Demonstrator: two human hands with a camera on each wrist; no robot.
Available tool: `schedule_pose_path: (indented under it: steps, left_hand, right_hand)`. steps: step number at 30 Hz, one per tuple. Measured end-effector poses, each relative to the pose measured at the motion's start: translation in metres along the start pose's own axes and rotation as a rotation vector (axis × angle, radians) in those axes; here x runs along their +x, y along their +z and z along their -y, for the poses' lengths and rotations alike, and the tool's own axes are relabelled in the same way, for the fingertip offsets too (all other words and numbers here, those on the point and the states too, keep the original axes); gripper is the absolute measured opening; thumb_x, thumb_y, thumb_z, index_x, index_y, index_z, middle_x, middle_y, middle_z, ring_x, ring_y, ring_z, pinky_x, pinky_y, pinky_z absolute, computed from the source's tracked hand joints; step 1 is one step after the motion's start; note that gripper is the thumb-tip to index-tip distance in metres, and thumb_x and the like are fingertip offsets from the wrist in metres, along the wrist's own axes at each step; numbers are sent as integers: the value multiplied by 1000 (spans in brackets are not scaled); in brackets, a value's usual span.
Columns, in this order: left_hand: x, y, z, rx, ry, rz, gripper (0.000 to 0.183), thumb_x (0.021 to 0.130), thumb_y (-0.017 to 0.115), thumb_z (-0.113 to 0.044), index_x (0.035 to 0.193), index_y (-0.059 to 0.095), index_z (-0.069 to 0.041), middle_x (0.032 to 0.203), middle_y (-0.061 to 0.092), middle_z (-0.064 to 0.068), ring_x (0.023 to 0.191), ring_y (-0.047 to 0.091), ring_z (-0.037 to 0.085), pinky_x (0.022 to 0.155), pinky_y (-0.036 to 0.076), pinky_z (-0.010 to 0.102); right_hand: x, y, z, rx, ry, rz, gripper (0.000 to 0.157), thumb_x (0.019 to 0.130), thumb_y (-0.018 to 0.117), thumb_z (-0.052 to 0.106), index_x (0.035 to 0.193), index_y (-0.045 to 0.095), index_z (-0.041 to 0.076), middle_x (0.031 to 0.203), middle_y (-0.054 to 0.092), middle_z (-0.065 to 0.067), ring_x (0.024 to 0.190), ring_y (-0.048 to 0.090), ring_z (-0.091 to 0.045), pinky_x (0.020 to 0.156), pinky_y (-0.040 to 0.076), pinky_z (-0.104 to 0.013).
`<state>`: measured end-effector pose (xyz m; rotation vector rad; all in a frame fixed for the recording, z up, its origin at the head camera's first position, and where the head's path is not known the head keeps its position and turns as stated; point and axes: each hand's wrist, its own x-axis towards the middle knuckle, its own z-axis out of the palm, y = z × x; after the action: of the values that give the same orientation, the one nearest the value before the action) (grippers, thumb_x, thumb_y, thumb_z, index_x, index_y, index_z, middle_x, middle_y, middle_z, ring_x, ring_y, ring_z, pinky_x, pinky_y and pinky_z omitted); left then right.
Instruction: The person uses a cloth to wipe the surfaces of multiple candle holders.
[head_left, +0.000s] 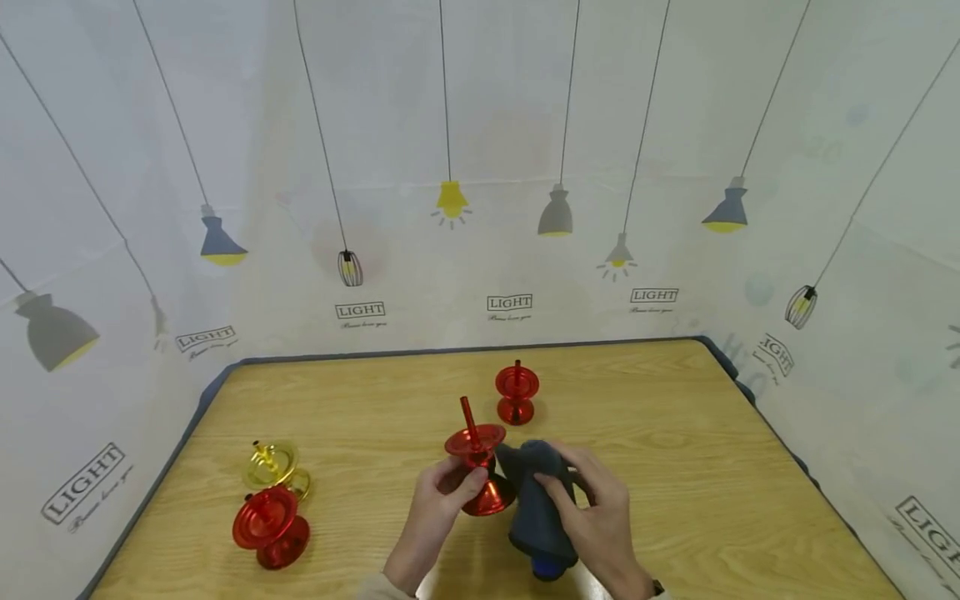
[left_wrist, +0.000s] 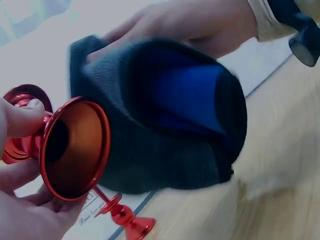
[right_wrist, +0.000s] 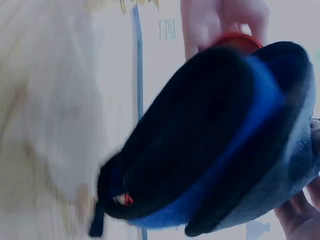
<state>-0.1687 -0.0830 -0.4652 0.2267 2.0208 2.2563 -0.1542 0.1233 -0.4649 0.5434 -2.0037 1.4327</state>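
In the head view my left hand (head_left: 433,510) grips a shiny red candle holder (head_left: 490,497) by its narrow waist, thumb in front. The holder is raised off the table and tilted, its spike leaning left. My right hand (head_left: 600,518) pinches a folded cloth (head_left: 536,521), dark grey outside and blue inside, close against the right side of the holder's base. The left wrist view shows the hollow underside of the base (left_wrist: 75,150) facing the camera, with the cloth (left_wrist: 150,162) just behind its rim. Most of the right fingers are hidden behind the cloth.
Another red candle holder (head_left: 516,410) stands farther back on the wooden table (head_left: 375,400). At the left, a red holder (head_left: 281,542) stands in front of a gold one (head_left: 300,483). A white sheet (head_left: 510,100) printed with lamps surrounds the table.
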Motion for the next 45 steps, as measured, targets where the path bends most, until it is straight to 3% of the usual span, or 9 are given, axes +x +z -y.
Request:
schedule_pose_path:
  steps: [6, 13, 18, 27, 31, 34, 37, 40, 45]
  left_hand:
    - [-1, 10, 2, 46, 113, -84, 32, 89, 78, -9, 119, 69, -1, 110, 74, 18, 96, 71, 12, 87, 56, 25]
    - [-4, 12, 0, 43, 148, -132, 26, 83, 83, -5, 106, 71, -4, 101, 74, 15, 89, 71, 13, 84, 57, 27]
    - [-6, 7, 2, 64, 114, -72, 23, 88, 79, -9, 109, 73, -5, 104, 74, 15, 91, 70, 13, 85, 56, 26]
    - [-4, -12, 13, -14, 93, 168, 35, 100, 65, -17, 126, 66, 6, 117, 73, 2, 105, 68, 12, 93, 54, 27]
    - [-4, -12, 12, -2, 83, 159, 36, 100, 65, -14, 128, 63, 8, 114, 73, 8, 101, 67, 9, 89, 54, 24]
    - [-5, -6, 10, 40, 115, 58, 31, 97, 68, -10, 124, 64, 6, 109, 72, 18, 96, 67, 8, 87, 53, 24]
    - [-6, 1, 10, 63, 159, -25, 24, 95, 69, -7, 116, 67, 4, 107, 71, 24, 94, 68, 9, 87, 54, 24]
    - [-6, 6, 12, 55, 172, -51, 18, 94, 70, -5, 110, 71, 3, 107, 71, 22, 94, 69, 10, 87, 56, 26]
    - [-4, 9, 15, 58, 121, -97, 20, 87, 80, -8, 106, 74, -4, 103, 74, 14, 92, 70, 11, 87, 58, 29]
  right_hand:
    - [-9, 18, 4, -21, -13, -13, 42, 76, 84, -8, 113, 71, 8, 105, 75, -11, 98, 71, -4, 79, 57, -18]
    - [-11, 23, 2, 60, -76, -37, 35, 77, 81, -11, 109, 76, 3, 102, 76, -16, 99, 73, -8, 79, 58, -19]
    - [-14, 22, 0, 123, 44, -5, 28, 81, 79, -8, 107, 77, 3, 103, 76, -17, 98, 73, -8, 74, 60, -22]
    - [-15, 23, 3, 235, 393, -31, 17, 80, 81, -4, 96, 77, -2, 95, 78, 0, 92, 74, -10, 78, 60, -26]
    - [-15, 25, 3, 235, 452, -42, 18, 79, 82, -4, 96, 76, -6, 94, 77, 4, 92, 74, -10, 78, 60, -25]
    - [-16, 26, 3, 208, 402, -55, 18, 80, 82, -3, 97, 77, -2, 96, 78, 1, 92, 74, -9, 76, 60, -25]
    - [-16, 26, 4, 135, 274, -59, 22, 79, 83, -4, 99, 79, 5, 97, 78, -5, 91, 74, -8, 71, 60, -23]
    - [-17, 27, 5, 49, 126, -57, 28, 78, 83, -5, 103, 78, 7, 98, 78, -12, 91, 73, -7, 70, 59, -21]
    - [-18, 26, 7, -16, 15, -52, 32, 77, 84, -7, 106, 77, 6, 99, 77, -12, 93, 73, -7, 73, 58, -17]
